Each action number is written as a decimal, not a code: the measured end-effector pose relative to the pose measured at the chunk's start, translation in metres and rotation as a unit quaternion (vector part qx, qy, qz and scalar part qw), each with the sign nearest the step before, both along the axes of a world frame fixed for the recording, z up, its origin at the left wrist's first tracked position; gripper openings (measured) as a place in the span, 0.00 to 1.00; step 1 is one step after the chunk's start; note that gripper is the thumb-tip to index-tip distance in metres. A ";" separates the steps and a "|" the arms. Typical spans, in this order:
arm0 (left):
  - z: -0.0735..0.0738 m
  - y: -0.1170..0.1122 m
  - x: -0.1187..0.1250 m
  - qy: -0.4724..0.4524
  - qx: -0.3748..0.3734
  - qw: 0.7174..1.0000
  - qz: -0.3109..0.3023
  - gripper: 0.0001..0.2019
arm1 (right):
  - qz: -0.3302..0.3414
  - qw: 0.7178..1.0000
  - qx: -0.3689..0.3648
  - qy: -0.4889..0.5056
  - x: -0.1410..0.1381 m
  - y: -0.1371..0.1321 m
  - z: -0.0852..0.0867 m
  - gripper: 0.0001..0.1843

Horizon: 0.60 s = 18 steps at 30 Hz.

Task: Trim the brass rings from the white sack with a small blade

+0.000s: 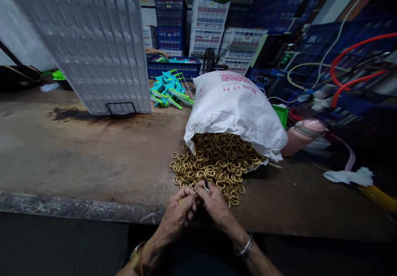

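At the front edge of the table, my left hand (179, 210) is closed with a brass-coloured ring (180, 201) pinched in its fingers. Almost touching it, my right hand (216, 208) is closed round a slim, knife-like tool (206, 184) whose dark end points up; its other end is hidden by the fingers. Just beyond both hands lies a loose heap of brass-coloured rings (214, 170). The heap spills from the open mouth of a white woven sack (238, 102), which lies on its side and has red print.
A tall translucent ribbed panel (102, 48) stands in a black wire holder (120, 108) at left. Turquoise and green plastic parts (170, 90) lie behind. Another person's hand (163, 53) is over a blue crate (173, 68). A pink bottle (302, 137) lies tilted at right.
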State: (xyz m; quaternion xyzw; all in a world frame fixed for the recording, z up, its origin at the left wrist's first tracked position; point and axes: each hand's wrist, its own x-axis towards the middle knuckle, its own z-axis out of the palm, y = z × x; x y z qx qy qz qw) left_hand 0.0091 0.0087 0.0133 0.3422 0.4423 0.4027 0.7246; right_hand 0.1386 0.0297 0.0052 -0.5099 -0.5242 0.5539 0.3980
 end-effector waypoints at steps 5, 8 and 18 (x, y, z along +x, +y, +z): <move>0.001 -0.002 -0.001 0.002 -0.005 1.000 0.005 0.15 | -0.002 0.997 0.028 -0.066 0.002 -0.001 0.004 0.14; 0.001 -0.002 -0.001 0.021 0.000 1.000 0.019 0.16 | 0.000 0.970 0.104 -0.219 0.005 -0.005 0.004 0.12; -0.002 -0.003 -0.002 0.027 0.066 0.997 0.041 0.17 | 0.091 0.874 0.181 -0.441 0.003 -0.016 -0.001 0.14</move>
